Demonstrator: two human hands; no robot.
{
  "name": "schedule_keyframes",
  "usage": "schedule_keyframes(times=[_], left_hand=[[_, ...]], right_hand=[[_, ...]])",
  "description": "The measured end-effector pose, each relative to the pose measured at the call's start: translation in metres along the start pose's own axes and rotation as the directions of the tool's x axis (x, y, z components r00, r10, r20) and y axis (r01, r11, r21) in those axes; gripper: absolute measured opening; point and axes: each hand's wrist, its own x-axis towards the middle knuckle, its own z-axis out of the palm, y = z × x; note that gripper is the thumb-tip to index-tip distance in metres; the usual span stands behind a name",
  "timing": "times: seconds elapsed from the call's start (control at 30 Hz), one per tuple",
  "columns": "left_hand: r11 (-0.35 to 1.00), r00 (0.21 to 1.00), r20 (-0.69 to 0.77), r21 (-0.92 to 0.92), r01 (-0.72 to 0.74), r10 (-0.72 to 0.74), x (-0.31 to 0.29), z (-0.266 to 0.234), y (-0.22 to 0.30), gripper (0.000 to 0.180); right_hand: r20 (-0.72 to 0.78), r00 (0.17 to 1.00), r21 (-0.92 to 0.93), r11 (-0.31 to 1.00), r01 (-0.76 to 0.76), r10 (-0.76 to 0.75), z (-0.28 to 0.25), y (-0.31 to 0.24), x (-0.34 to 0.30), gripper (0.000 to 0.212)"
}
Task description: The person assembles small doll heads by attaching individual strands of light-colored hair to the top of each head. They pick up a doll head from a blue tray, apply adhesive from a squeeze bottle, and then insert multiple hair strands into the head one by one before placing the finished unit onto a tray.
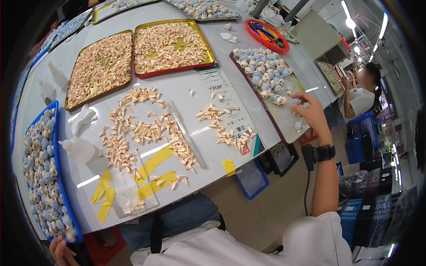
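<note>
My right hand (314,113) reaches over a long tray (288,131) at the right, its thumb and forefinger curled around a small round blue-and-cream piece (296,101). Another pale piece (306,105) shows inside the fingers. Similar pieces (266,66) crowd the tray's far part. At the lower left, my left hand (61,252) is partly cut off by the dark rim, fingers apart. A motion-blurred blue-and-cream piece (70,235) is just beyond its fingertips, over the near corner of a blue tray (60,177) full of such pieces.
Cream pointed cone pieces (124,133) lie loose on the white table, with two trays (212,60) of them behind. White squeeze bottles (79,150), yellow tape strips (155,162) and a clear bar (182,128) are nearby. A red basket (249,31) holds tools. Another person (361,95) sits at right.
</note>
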Motion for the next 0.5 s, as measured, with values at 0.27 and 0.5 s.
schedule_keyframes(times=[0.27,0.5], left_hand=[[0.999,1.000,0.006,0.026,0.021,-0.021,0.000,-0.003,0.003,0.014],[0.999,1.000,0.012,0.052,0.007,-0.007,-0.001,-0.005,0.001,0.013]], right_hand=[[0.178,0.984,0.089,0.995,-0.044,0.028,0.002,0.013,0.049,0.029],[0.122,0.984,0.022,0.991,0.129,-0.131,-0.025,0.002,0.027,0.038]])
